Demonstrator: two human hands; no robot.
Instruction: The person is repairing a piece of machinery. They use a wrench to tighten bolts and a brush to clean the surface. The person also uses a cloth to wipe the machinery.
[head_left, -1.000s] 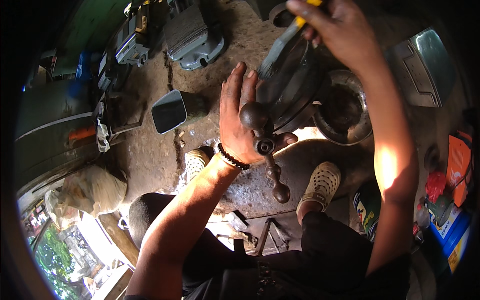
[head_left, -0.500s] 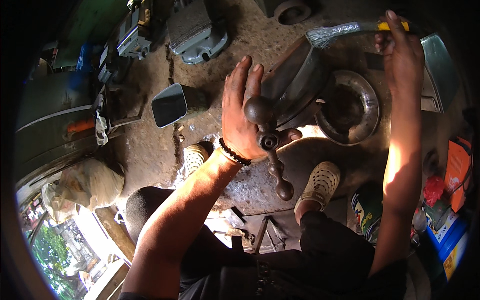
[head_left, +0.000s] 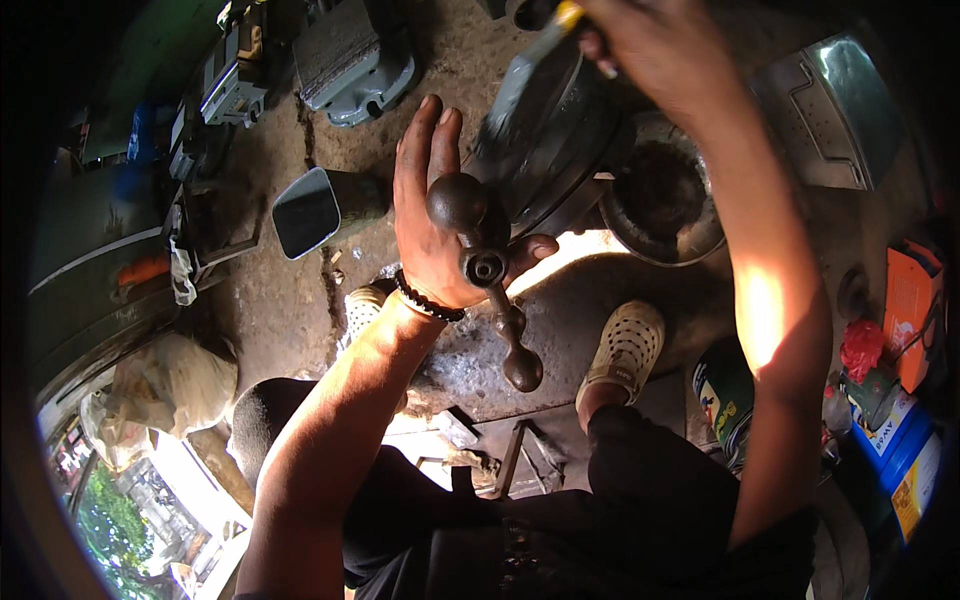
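My left hand (head_left: 430,220) lies against a dark ball-ended metal handle (head_left: 487,270), fingers straight up and thumb hooked around its hub. Beyond it sits a dark round metal housing (head_left: 555,150). My right hand (head_left: 655,50), raised at the top of the view, grips a flat grey tool with a yellow end (head_left: 535,55). The tool slants down onto the upper left of the housing.
A round metal bowl-shaped part (head_left: 665,200) lies right of the housing. A grey casting (head_left: 350,50), a dark mirror-like piece (head_left: 305,210) and a silver cover (head_left: 840,110) lie on the dirt floor. Cans and an orange box (head_left: 910,300) crowd the right. My sandalled feet (head_left: 625,345) rest below.
My right hand has swung from the upper right back to the left, carrying the tool over the housing. My left hand has stayed on the handle.
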